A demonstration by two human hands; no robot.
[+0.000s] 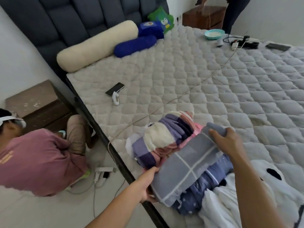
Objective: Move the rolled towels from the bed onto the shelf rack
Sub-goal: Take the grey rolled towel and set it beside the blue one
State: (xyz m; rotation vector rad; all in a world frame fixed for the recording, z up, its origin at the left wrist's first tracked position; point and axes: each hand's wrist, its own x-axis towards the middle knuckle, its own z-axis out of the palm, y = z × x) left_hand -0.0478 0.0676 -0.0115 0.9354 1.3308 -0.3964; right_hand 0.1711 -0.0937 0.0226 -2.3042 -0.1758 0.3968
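Firmly, my left hand [148, 183] and right hand [225, 140] clasped opposite ends of the grey rolled towel [185, 165], beside the striped towel [158, 142].

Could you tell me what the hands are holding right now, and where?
Both grip the grey rolled towel: left hand at its near end, right hand at its far end.

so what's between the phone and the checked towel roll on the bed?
Head view: bare quilted mattress, crossed by a thin cable, between phone and checked towel roll.

Quilted bed [213, 83], rolled towels [164, 142], bolsters [97, 46], phone [114, 91], bowl [214, 34]
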